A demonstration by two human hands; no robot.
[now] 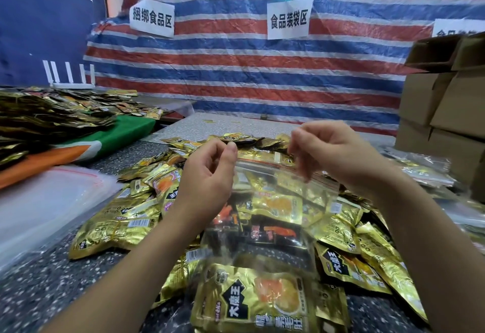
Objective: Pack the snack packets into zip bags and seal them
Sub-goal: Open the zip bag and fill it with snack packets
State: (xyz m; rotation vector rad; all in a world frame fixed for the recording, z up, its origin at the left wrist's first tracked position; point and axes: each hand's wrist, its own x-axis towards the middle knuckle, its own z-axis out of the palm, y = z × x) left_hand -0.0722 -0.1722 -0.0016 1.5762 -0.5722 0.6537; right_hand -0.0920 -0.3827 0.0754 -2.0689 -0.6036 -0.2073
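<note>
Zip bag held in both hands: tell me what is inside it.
The zip bag held by the left hand and right hand shows gold snack packets and darker ones below; their number is unclear because they overlap.

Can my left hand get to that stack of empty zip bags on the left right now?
Probably not straight away: the left hand is pinching the top of the zip bag being sealed. Otherwise nothing blocks the way to the empty bags beside it.

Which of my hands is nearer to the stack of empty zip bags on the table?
Left. The left hand holds the filled zip bag just right of the empty zip bag stack; the right hand grips the bag's far corner, farther away.
</note>
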